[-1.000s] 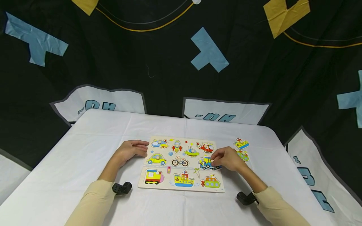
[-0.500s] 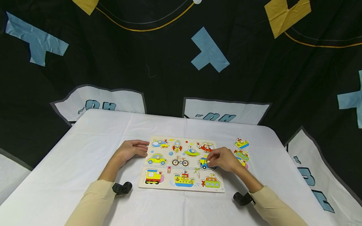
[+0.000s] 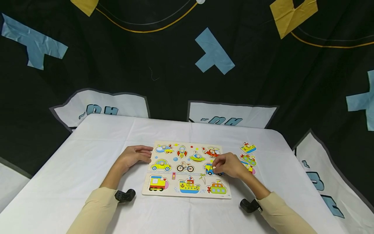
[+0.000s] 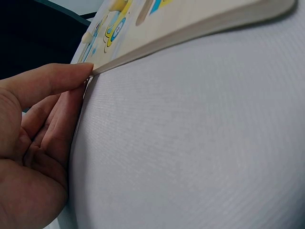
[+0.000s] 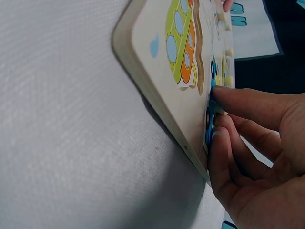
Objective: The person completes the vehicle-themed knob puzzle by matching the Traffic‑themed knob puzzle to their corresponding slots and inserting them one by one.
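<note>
A wooden peg-puzzle board (image 3: 172, 187) printed with vehicles lies on the white cloth. My right hand (image 3: 230, 165) is over its right side, thumb and fingers pinching the pale knob of a blue truck puzzle piece (image 3: 208, 168). In the right wrist view, that piece (image 5: 209, 125) is low against the board, its lower part hidden by my fingertips. My left hand (image 3: 131, 156) rests at the board's left edge. The left wrist view has the thumb (image 4: 71, 76) touching the edge, with the other fingers extended beside it.
Right of the board lie loose puzzle pieces: a ship (image 3: 248, 148), a green submarine (image 3: 249, 160) and a train piece (image 3: 250, 169) partly behind the right hand. Knobbed pieces such as the car (image 3: 159, 166) and bicycle (image 3: 181, 168) sit in the board. A dark curtain (image 3: 163, 87) hangs behind.
My right hand has shifted slightly left with the truck piece, bringing it over its place on the board and uncovering the loose train piece. The left hand stays at the board's edge.
</note>
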